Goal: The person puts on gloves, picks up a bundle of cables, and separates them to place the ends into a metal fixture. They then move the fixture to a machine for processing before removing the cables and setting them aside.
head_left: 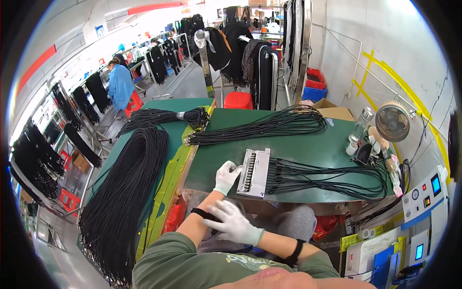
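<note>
My left hand (226, 177), in a white glove, is at the left edge of a metal fixture (260, 173) on the green table. Its fingers are curled together; what they hold, if anything, is too small to make out. My right hand (236, 224), also gloved in white, hovers over my left forearm beside a black wrist band (205, 214). Its fingers are spread, slightly blurred, with nothing visible in them. A row of small slots lines the fixture's left part. Several black cables (327, 178) run from its right side and loop back near the table's right end.
Black cable bundles lie behind the fixture (260, 127) and across the left table (125, 188). A small fan (392, 121) and a clear bottle (362, 123) stand at the right. Beside the table is a control box (423, 192). A person in blue (119, 85) is far left.
</note>
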Demonstrator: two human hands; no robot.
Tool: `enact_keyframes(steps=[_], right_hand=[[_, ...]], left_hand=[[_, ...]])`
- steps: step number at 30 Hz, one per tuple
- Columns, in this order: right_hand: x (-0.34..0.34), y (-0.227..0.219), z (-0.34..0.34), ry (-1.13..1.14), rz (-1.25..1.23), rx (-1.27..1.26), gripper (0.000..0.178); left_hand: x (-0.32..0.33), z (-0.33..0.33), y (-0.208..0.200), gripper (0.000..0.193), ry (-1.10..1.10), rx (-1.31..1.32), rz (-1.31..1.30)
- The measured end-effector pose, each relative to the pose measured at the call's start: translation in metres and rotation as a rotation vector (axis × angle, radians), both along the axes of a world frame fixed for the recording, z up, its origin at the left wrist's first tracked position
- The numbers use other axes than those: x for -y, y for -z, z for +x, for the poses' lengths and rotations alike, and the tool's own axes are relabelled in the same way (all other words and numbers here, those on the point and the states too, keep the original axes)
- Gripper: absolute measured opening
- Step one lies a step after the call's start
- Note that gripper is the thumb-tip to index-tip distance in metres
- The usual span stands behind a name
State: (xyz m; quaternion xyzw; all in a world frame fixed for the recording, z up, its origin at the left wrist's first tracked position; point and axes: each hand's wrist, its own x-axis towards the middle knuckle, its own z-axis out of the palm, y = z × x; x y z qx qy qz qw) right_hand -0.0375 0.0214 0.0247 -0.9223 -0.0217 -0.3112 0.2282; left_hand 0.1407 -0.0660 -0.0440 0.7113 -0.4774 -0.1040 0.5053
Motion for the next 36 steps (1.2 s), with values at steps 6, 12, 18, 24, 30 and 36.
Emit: enact_keyframes(steps=[6,12,18,24,30,36], right_hand=[[-0.005,0.016,0.050,-0.043,-0.246,0.060,0.077],[0.001,0.009,0.048,-0.091,-0.262,-0.082,0.071],[0.009,0.000,0.048,-0.058,-0.197,-0.151,0.068],[0.014,0.008,0.051,-0.050,-0.158,-0.133,0.065],[0.014,0.007,0.055,-0.005,-0.115,-0.127,0.053],[0.003,0.000,0.057,0.108,0.008,-0.037,0.048]], left_hand=[[0.001,0.002,0.010,0.036,0.009,0.094,-0.051],[-0.002,0.004,0.007,0.036,-0.002,0.077,0.003],[-0.002,0.001,0.003,0.037,0.003,0.022,0.003],[-0.005,-0.003,-0.005,0.037,0.002,0.016,0.066],[-0.004,-0.003,-0.003,0.034,-0.010,0.064,0.071],[-0.004,-0.003,-0.004,0.033,0.016,0.041,0.079]])
